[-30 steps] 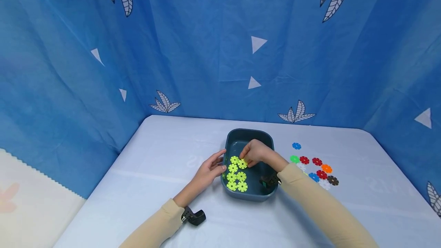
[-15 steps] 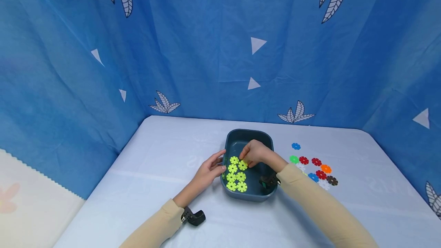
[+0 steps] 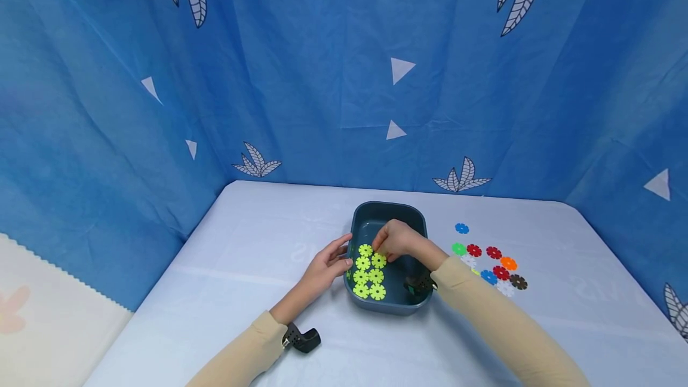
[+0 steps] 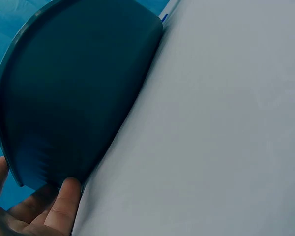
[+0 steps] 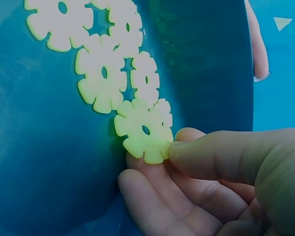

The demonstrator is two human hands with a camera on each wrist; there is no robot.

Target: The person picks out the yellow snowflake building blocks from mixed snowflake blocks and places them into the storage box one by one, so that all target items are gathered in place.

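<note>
My right hand [image 3: 396, 239] reaches into a dark teal plastic box [image 3: 395, 309]. Thumb and fingertips pinch the edge of a yellow-green snowflake-shaped interlocking disc [image 5: 146, 130], low over the box floor. In the right wrist view this disc overlaps another one behind it. Several matching discs [image 3: 375, 276] lie flat in two columns along the box's left side. My left hand [image 3: 323, 264] rests its spread, relaxed fingers against the outside of the left wall; the left wrist view shows fingertips [image 4: 69, 189] at that wall [image 4: 78, 88].
Right of the box, loose discs lie scattered on the white tabletop [image 3: 242, 243]: several colours, among them a blue disc [image 3: 461, 228], an orange disc [image 3: 509, 263] and a brown disc [image 3: 518, 281]. A blue curtain [image 3: 301, 76] hangs behind the table.
The right hand has shifted the pinched disc slightly toward the near side, closer to the disc below it. The left hand stays at the box wall.
</note>
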